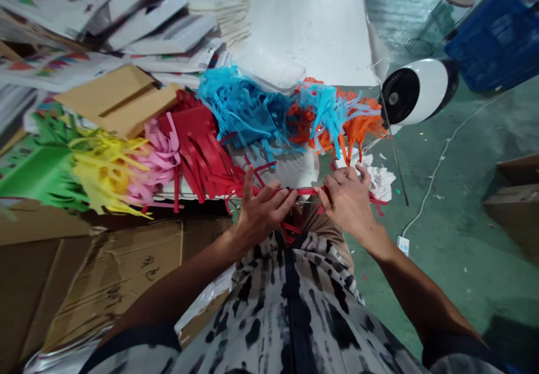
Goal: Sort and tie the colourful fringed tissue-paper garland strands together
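My left hand (261, 211) and my right hand (346, 197) are close together at the table's near edge, both pinching a red paper strip (304, 192) stretched between them. More red strips (290, 231) hang down below the hands onto my lap. A pile of red fringed paper (202, 149) lies just left of my left hand. Behind it are blue fringed paper (240, 107), orange fringe (357, 127), pink fringe (158, 160), yellow fringe (105, 172) and green paper (37, 174).
A white table (303, 31) stretches away ahead. Stacks of printed sheets (105, 20) and brown cardboard (122, 99) lie at the left. A flattened cardboard box (105, 273) sits below the table. A white fan (416, 90), a cable (438, 166) and a blue crate (501, 37) stand on the green floor at the right.
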Tool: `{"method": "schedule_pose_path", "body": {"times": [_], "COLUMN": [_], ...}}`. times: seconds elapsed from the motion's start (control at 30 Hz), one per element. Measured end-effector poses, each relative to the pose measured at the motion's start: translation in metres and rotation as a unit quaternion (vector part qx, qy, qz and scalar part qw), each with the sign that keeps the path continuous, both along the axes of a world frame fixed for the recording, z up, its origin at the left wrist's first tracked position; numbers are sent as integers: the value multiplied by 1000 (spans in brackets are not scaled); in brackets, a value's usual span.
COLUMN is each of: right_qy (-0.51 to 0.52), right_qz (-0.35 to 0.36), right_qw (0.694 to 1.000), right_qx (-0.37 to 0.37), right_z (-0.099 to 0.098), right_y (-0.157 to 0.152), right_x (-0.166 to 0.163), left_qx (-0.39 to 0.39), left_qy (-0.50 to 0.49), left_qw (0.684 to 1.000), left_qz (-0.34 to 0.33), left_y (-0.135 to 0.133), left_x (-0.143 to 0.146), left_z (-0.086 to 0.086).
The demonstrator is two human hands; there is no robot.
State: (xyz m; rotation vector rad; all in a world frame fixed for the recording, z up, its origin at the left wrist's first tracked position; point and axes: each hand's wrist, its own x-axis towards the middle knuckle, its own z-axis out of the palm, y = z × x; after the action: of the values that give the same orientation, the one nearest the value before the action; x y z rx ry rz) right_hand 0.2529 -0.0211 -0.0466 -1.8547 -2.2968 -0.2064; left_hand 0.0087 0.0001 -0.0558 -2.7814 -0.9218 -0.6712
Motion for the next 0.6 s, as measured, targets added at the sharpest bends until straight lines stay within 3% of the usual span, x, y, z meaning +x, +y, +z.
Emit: {"method": "schedule_pose_path", "body": {"times": [0.13,0.23,0.37,0.47,0.6], "right_qy": [21,53,78,96,107], "right_qz": [70,133,121,115,99], "right_qw": [993,985,986,985,986], "right_qx": [91,96,89,81,77], "right_z": [-8,-15,-17,-13,-8], "right_y": [-13,-24,-30,-25,-14], "right_x": [-8,-10,-2,2,-1], "left_qx": [30,20,20,2,2], "left_qy": [9,10,10,-13,-101], "left_qw": [999,1000,1000,1000,993], "left_qz": [-7,-12,-18,18,66], "left_y": [-2,-2,8,18,19], "left_x": [5,-2,-40,-66,-52], "left_z": [-5,-10,-9,0,9]}}
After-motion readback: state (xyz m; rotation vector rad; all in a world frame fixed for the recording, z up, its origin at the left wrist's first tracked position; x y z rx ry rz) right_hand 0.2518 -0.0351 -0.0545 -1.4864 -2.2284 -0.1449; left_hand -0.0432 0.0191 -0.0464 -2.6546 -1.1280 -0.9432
